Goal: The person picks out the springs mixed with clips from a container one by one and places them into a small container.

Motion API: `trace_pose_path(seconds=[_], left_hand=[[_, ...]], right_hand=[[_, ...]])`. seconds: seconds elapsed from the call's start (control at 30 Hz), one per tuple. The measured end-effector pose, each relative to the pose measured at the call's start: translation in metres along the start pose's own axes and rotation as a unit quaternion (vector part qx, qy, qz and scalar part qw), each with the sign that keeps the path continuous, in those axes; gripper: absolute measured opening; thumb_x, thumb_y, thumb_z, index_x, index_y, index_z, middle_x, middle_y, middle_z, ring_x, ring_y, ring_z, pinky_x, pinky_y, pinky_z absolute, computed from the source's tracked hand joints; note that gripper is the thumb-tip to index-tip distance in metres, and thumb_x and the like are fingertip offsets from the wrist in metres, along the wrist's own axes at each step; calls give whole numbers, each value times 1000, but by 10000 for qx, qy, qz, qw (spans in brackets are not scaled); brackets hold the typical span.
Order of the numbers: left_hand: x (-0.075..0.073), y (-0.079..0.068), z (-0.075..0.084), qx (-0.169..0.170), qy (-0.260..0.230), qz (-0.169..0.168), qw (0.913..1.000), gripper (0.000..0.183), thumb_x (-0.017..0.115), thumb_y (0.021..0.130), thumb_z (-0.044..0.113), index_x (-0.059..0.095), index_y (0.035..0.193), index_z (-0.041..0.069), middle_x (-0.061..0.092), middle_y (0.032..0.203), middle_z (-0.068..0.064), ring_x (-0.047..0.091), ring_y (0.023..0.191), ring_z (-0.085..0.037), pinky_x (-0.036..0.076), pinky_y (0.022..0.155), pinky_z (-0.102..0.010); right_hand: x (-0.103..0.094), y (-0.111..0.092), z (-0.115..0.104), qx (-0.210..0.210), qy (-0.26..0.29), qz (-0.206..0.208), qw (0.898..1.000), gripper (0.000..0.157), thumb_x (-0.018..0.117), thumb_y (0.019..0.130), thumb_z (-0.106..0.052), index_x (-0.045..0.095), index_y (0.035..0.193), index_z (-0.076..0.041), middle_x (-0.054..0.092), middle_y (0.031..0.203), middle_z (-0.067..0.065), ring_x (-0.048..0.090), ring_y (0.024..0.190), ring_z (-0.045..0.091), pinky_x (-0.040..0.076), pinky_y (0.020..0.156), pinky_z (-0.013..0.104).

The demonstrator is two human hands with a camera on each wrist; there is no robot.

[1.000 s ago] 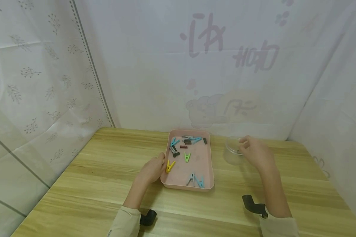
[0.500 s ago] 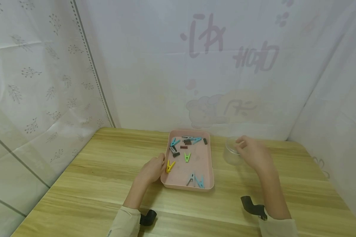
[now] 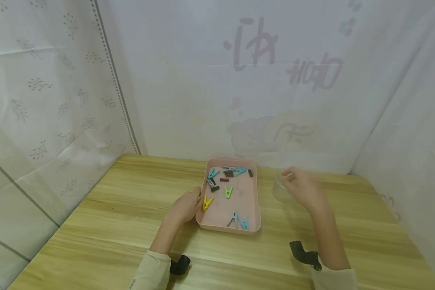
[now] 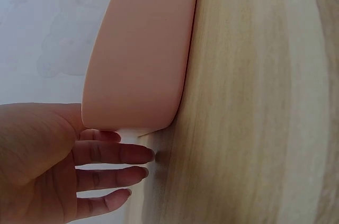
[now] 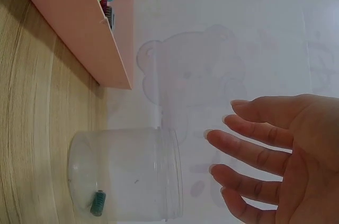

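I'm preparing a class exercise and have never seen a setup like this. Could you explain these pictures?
There is no machine here, only a person's bare hands: a left hand and a right hand. The wide picture comes from a camera worn on the head; the other two come from cameras on the wrists. On the wooden table stand a pink tray, with coloured clips and small dark pieces inside, and a clear jar with a dark ridged piece at its bottom. The left hand appears to grip the tray's edge; the right hand holds nothing above the jar's mouth.
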State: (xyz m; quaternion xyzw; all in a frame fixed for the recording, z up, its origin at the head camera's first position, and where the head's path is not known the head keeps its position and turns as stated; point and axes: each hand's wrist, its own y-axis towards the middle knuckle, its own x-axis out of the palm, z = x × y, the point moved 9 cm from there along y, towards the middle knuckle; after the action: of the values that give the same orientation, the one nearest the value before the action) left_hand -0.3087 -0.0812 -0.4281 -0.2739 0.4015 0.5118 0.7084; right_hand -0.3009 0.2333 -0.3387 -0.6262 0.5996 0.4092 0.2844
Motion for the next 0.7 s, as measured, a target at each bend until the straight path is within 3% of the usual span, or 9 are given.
trace_pose_path(seconds=[0.5, 0.7], left_hand=[[0, 0, 0, 17, 26, 10, 10000, 16, 46, 112, 15, 51, 100, 5, 52, 73, -8, 50, 62, -20, 40, 56, -32], [0, 0, 1, 17, -18, 9, 10000, 16, 46, 112, 15, 51, 100, 5, 53, 73, -8, 50, 62, -20, 40, 55, -32]], right_hand=[[16, 13, -27, -167, 138, -171, 9996, 38, 54, 108, -27, 63, 134, -1, 71, 125, 25, 67, 115, 48, 53, 94, 64], [25, 19, -34, -192, -50, -301, 9993, 38, 53, 108, -28, 64, 135, -3, 72, 126, 22, 70, 112, 44, 56, 90, 59]])
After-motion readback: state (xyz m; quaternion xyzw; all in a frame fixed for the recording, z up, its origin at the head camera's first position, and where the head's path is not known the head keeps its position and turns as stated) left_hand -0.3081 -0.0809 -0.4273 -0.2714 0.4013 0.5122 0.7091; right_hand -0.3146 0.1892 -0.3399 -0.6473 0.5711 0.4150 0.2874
